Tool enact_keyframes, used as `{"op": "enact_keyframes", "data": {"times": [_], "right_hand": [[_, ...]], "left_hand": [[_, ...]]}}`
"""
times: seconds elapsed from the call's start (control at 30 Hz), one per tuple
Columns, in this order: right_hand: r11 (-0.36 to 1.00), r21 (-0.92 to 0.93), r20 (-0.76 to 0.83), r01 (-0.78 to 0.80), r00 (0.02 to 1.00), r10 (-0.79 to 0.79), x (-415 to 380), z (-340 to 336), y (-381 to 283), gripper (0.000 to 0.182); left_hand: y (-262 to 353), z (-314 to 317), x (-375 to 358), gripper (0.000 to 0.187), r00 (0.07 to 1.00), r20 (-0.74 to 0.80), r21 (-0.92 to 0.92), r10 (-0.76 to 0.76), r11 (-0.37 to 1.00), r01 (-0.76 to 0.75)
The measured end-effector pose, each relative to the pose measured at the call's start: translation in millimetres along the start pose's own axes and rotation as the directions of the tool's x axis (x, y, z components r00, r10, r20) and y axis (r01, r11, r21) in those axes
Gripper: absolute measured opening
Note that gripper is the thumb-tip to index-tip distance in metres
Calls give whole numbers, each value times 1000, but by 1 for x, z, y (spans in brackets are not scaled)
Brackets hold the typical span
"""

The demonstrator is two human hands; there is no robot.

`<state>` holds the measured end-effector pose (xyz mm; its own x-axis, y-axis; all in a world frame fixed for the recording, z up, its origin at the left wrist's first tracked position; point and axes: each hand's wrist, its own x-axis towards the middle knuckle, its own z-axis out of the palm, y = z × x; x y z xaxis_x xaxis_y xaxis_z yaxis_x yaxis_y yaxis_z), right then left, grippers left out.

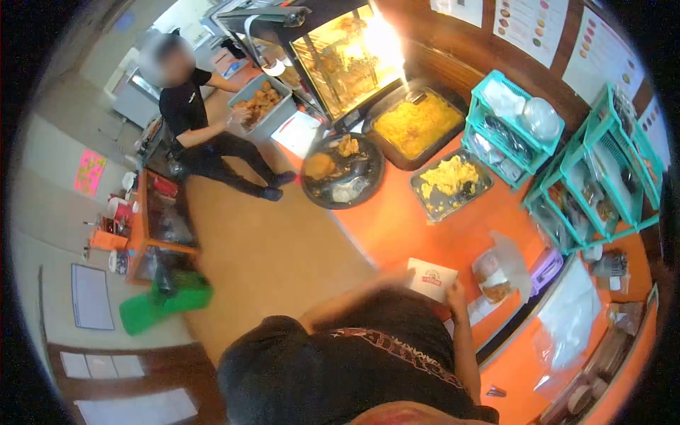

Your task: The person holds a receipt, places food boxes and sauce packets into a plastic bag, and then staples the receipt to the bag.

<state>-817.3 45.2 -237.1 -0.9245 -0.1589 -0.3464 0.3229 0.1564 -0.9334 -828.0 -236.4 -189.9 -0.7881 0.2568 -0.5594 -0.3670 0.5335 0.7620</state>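
Observation:
A small white box [432,280] with a red printed logo is held level above the orange counter. My left hand [401,277], smeared by motion, grips its left edge. On the opposite edge my right hand [455,295] is closed around the corner. To the right of the box lies an open paper container [489,265] with brown food in it. Beyond the box, a metal tray [451,185] holds yellow food, and a round black pan [343,171] holds fried pieces.
A large tray of yellow rice [417,124] sits near a lit display case [347,60]. Teal baskets [513,127] with packaging stand at the back right. Across the floor, a person in black [188,106] reaches into a grey tub [273,117]. A green bin [166,304] is at left.

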Motion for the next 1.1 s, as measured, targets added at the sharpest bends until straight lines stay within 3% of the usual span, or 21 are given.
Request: {"op": "enact_keyframes", "data": {"times": [0.1,0.17,0.2,0.23,0.33,0.43,0.47,0.5,0.53,0.57,0.63,0.73,0.8,0.83,0.9,1.0,1.1], "right_hand": [[982,-147,29,-119,992,125,8,-2,8,38],[979,45,56,-199,979,196,-1,-2,-11,37],[962,132,74,-238,970,230,-7,-4,-24,36],[971,168,63,-169,985,160,-13,-1,-37,38],[992,-91,2,-89,996,89,-8,2,-7,39],[942,-134,196,-308,924,330,14,-13,-5,65],[940,-336,94,-65,990,102,7,-14,-5,76],[829,-537,44,152,987,-153,-14,-6,-53,87],[624,-715,52,316,914,-402,-27,1,-95,98],[547,-753,206,366,920,-332,-26,1,-111,103],[398,-777,480,487,868,-127,-30,3,-128,114],[283,-832,485,477,873,-46,-31,5,-157,112],[413,-752,540,514,840,-61,-18,0,-137,111],[471,-706,565,529,822,-75,-8,-2,-123,111],[424,-686,569,591,799,-193,2,-2,-91,101],[317,-727,538,610,792,-290,-11,3,-90,86],[267,-774,499,574,813,-299,-19,11,-91,76]], "left_hand": [[-47,20,34,49,994,96,-38,-43,998,47],[-77,30,57,53,988,145,-13,-60,998,63],[-64,25,44,60,994,101,102,-44,994,34],[-49,20,29,68,998,56,218,-28,976,15],[17,-2,-20,78,992,-123,392,21,920,29],[2,-7,-10,85,964,-142,278,225,944,-179],[-1,-5,-8,86,944,-162,238,288,940,-246],[11,-10,-16,88,922,-83,388,378,865,-320],[36,-20,-34,90,892,10,520,452,759,-390],[51,-26,-44,93,856,113,630,505,629,-455],[35,-18,-31,94,831,139,730,539,511,-453],[39,-21,-28,90,763,196,751,616,406,-521],[53,-25,-40,85,756,244,717,608,412,-562],[51,-24,-36,82,713,250,786,655,293,-544],[33,-19,-21,77,621,282,885,731,51,-463],[20,-17,-11,68,562,264,836,784,104,-538],[11,-19,-10,61,426,222,810,877,77,-581]]}}
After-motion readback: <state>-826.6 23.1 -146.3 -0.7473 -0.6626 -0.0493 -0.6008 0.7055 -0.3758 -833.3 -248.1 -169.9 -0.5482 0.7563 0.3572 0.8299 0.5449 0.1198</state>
